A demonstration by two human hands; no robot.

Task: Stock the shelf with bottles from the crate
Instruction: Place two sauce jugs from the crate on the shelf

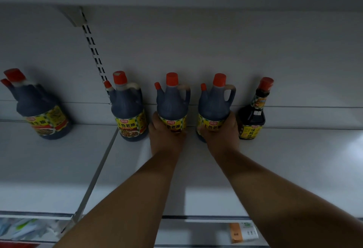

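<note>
Five dark sauce bottles stand upright in a row at the back of the white shelf [275, 169], all with red caps. Four are jugs with a side handle and a small second red spout cap; the fifth is a slimmer bottle.

The far-left jug [42, 108] sits at 9 o'clock, well apart from the others; its yellow label shows "生抽". The second jug [128, 110], just left of centre, reads "上色老抽" under a small red brand badge whose characters are too small to read. The third jug [172, 102] at centre shows the same badge and "老抽", the first characters hidden by the thumb. The fourth jug [214, 104], at about 2 o'clock from centre, shows "上色老" with the rest hidden. The slim bottle [252, 114] at 3 o'clock stands just beside the fourth jug; it has a yellow label with red characters I cannot read surely.

The left hand [167, 135] grips the third jug low on its body, fingers clamped around the label. The right hand [220, 135] grips the fourth jug likewise, fingers wrapped round its lower half. Both jugs are at shelf level in line with the row; whether their bases touch the shelf is hidden by the hands.

At 5 o'clock, an orange-and-white price tag [243, 232] sits on the shelf's front rail, its print blurred.
</note>
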